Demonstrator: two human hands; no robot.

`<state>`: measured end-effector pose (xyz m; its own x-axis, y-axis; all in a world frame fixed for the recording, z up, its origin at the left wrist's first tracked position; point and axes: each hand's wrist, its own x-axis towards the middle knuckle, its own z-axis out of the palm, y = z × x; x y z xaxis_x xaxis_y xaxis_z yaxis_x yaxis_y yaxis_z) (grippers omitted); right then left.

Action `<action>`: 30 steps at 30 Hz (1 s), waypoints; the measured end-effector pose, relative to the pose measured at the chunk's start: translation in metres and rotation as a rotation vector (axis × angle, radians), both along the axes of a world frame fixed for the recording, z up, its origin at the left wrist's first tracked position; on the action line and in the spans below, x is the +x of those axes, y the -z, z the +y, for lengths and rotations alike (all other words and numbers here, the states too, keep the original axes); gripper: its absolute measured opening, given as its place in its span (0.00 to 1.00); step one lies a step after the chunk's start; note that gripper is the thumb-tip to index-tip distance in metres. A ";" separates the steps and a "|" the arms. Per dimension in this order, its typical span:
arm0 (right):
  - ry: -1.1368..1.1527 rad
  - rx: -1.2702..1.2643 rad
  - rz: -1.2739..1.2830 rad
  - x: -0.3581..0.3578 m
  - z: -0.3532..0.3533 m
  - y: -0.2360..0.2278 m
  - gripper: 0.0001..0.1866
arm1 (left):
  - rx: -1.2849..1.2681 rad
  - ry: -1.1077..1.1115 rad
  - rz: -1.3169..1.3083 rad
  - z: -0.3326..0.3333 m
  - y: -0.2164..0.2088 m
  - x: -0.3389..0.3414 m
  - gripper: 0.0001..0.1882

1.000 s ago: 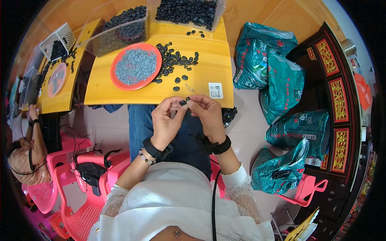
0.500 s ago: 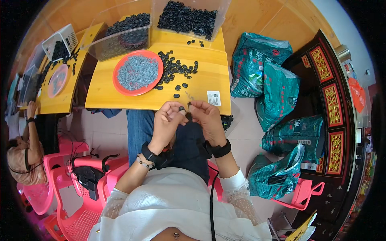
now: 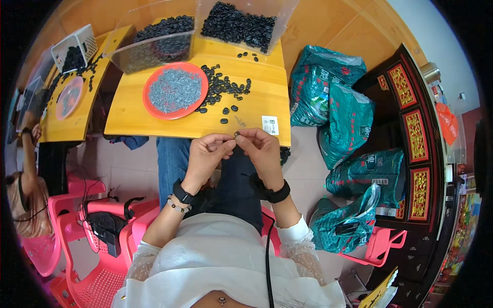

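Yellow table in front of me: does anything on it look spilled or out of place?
Loose black pieces lie scattered right of the red plate, outside the clear boxes holding similar ones, so they may look spilled.

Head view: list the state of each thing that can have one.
Right hand, pinching a small black piece
Left hand, curled beside that piece, grip unclear
Red plate, heaped with grey slender pieces
Left clear bin, open-topped, partly filled
Right clear bin, open-topped, partly filled
Loose black pieces, scattered on the table
White label, lying flat

Red plate smooth plastic, grey pins metal-looking, blk pcs glossy plastic, tbl wood-look.
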<state>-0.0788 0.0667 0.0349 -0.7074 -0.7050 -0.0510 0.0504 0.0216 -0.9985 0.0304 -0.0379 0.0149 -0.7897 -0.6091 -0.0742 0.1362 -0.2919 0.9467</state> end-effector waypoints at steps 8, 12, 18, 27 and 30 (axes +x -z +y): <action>-0.041 0.012 -0.078 0.007 -0.002 0.002 0.12 | -0.149 -0.121 0.001 0.005 0.002 0.002 0.04; -0.033 -0.041 -0.212 0.004 0.003 -0.001 0.11 | -0.157 -0.172 0.017 0.009 0.007 0.000 0.03; -0.054 -0.052 -0.197 0.004 0.000 -0.001 0.10 | -0.066 -0.166 0.000 0.005 0.001 0.004 0.05; -0.032 -0.093 -0.195 0.002 -0.002 0.006 0.08 | -0.113 -0.140 -0.022 0.003 0.004 0.004 0.05; -0.020 -0.101 -0.179 0.002 -0.001 0.004 0.08 | -0.121 -0.141 -0.041 0.004 0.005 0.004 0.06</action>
